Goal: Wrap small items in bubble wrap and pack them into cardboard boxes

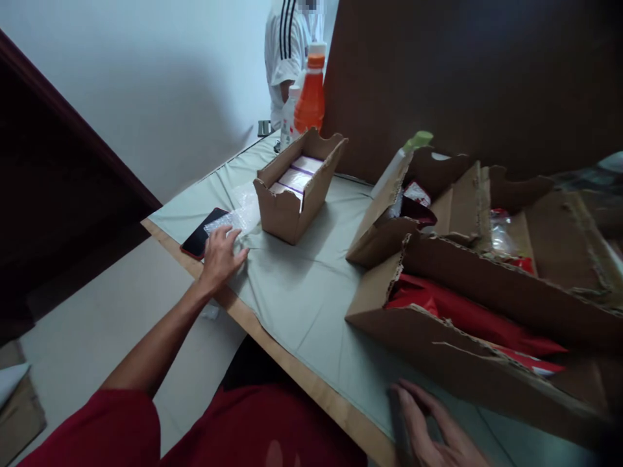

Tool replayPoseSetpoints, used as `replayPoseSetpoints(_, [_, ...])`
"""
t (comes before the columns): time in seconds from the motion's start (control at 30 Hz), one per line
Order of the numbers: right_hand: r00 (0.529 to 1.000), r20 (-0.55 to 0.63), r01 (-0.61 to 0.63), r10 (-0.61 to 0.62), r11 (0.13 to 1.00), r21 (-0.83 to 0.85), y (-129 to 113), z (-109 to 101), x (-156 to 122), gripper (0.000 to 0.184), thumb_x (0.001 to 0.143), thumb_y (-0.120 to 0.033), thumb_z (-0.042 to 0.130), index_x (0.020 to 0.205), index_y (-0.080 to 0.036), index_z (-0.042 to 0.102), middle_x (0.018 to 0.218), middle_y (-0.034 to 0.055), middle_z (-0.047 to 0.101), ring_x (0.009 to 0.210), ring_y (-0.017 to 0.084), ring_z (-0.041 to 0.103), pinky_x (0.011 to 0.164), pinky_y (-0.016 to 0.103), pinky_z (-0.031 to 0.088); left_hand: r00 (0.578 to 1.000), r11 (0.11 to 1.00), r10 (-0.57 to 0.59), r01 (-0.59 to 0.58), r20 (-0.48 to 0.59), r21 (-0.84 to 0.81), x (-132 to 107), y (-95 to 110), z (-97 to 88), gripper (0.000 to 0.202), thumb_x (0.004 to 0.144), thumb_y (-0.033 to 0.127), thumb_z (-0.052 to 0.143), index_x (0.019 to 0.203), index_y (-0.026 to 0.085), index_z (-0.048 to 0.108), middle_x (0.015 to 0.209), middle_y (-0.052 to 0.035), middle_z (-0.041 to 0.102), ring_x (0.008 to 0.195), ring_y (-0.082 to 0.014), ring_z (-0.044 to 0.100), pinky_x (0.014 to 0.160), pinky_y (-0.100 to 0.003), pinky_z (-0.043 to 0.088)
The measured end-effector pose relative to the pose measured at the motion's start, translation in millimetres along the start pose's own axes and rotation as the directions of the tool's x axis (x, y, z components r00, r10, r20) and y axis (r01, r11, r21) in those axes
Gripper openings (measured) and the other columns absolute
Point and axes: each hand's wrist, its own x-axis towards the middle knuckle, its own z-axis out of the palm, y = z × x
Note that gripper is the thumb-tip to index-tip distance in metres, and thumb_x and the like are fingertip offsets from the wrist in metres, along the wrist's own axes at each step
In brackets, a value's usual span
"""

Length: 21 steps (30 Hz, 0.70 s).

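At the table's left edge my left hand [221, 256] reaches over, its fingers apart and slightly bent. The fingertips are at a piece of clear bubble wrap [246, 217], and I cannot tell whether they press on it. Partly beneath the wrap and the hand lies a black phone [200, 239] with an orange-red edge. Low in the view, my right hand [433, 431] is blurred and cut off by the frame, its fingers bent against a dark, flat object [400, 421] whose kind I cannot make out. Just beyond it stands a cardboard box [467, 353] with red packets [467, 318] inside.
A smaller cardboard box [280, 220] holds several white-and-purple packs [296, 176]. Behind it stand an orange bottle [310, 100] and a clear bottle [288, 120]. More open cardboard boxes [457, 204] line the right side, near a green-topped bottle [389, 174]. Another person [287, 61] is at the back.
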Motion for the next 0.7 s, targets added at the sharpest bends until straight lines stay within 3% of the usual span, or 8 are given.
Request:
replayPoseSetpoints(0.1, [0.989,-0.004,0.147,-0.147,0.988,0.057,-23,11,9,0.033,0.095,-0.049,0.059,0.092,-0.023,0.080,0.086,0.0040,0.082,0.066,0.019,0.077,0.053,0.024,0.059,0.999,0.999,-0.025,0.024,0.024,0.033,35,-7,11.4,0.054,0.077,0.028,0.077,0.127,0.014,0.065,0.145,-0.0219,0.058,0.138,-0.0427,0.047,0.114,-0.059,0.036])
replayPoseSetpoints(0.2, [0.961,-0.011,0.276,-0.276,0.959,0.063,-32,17,8,0.024,0.096,-0.039,0.061,0.095,-0.023,0.079,0.088,0.0037,0.082,0.071,0.020,0.078,0.068,0.026,0.064,0.998,1.000,-0.025,0.024,0.052,0.019,60,0,18.4,0.031,0.081,0.021,0.070,0.112,0.016,0.071,0.138,-0.0175,0.065,0.137,-0.0368,0.050,0.116,-0.052,0.035])
replayPoseSetpoints(0.27, [0.946,-0.018,0.324,-0.323,0.944,0.063,-35,19,7,0.019,0.095,-0.035,0.062,0.097,-0.024,0.079,0.090,0.0035,0.082,0.075,0.021,0.079,0.076,0.028,0.065,0.998,0.999,-0.041,0.041,0.051,-0.003,68,3,7.8,0.020,0.086,0.015,0.059,0.100,0.016,0.074,0.127,-0.0161,0.071,0.129,-0.0335,0.057,0.112,-0.049,0.038])
replayPoseSetpoints(0.33, [0.949,0.010,0.312,-0.315,0.945,0.098,-40,19,9,0.018,0.095,-0.033,0.063,0.098,-0.024,0.078,0.090,0.0034,0.082,0.077,0.021,0.079,0.077,0.028,0.064,0.997,0.997,-0.068,0.069,0.039,-0.016,63,3,-17.8,0.022,0.088,0.015,0.052,0.095,0.016,0.074,0.111,-0.0145,0.075,0.114,-0.0313,0.065,0.104,-0.046,0.044])
replayPoseSetpoints(0.43, [0.961,0.163,0.185,-0.225,0.957,0.224,-55,23,20,0.020,0.095,-0.037,0.063,0.100,-0.025,0.079,0.096,0.0050,0.082,0.080,0.021,0.078,0.076,0.028,0.064,0.994,0.987,-0.077,0.088,0.084,-0.137,28,0,-71.6,0.028,0.093,0.025,0.049,0.099,0.017,0.074,0.087,-0.0070,0.074,0.084,-0.0245,0.070,0.084,-0.039,0.054])
replayPoseSetpoints(0.53, [0.897,0.413,-0.014,-0.157,0.924,0.381,-83,40,36,0.032,0.091,-0.044,0.067,0.116,-0.026,0.076,0.112,0.0080,0.079,0.084,0.022,0.075,0.081,0.034,0.063,0.947,0.758,-0.034,0.232,0.318,-0.609,-27,1,-112.7,0.044,0.092,0.038,0.060,0.132,0.021,0.068,0.096,-0.0060,0.076,0.084,-0.0234,0.073,0.080,-0.037,0.060])
replayPoseSetpoints(0.6, [0.801,0.566,-0.184,-0.196,0.819,0.544,-103,57,43,0.051,0.089,-0.054,0.068,0.131,-0.025,0.070,0.122,0.0111,0.075,0.089,0.023,0.074,0.084,0.038,0.061,0.879,0.599,0.023,0.369,0.476,-0.711,-62,7,-120.9,0.052,0.087,0.040,0.071,0.137,0.026,0.067,0.108,-0.0076,0.078,0.096,-0.0254,0.074,0.083,-0.037,0.061])
replayPoseSetpoints(0.7, [0.694,0.649,-0.451,-0.310,0.515,0.729,-127,81,44,0.072,0.084,-0.071,0.065,0.136,-0.021,0.066,0.124,0.0151,0.073,0.101,0.027,0.072,0.088,0.041,0.059,0.756,0.485,0.117,0.522,0.644,-0.702,-99,18,-107.8,0.052,0.088,0.039,0.074,0.138,0.028,0.067,0.118,-0.0090,0.077,0.104,-0.0253,0.072,0.091,-0.037,0.060])
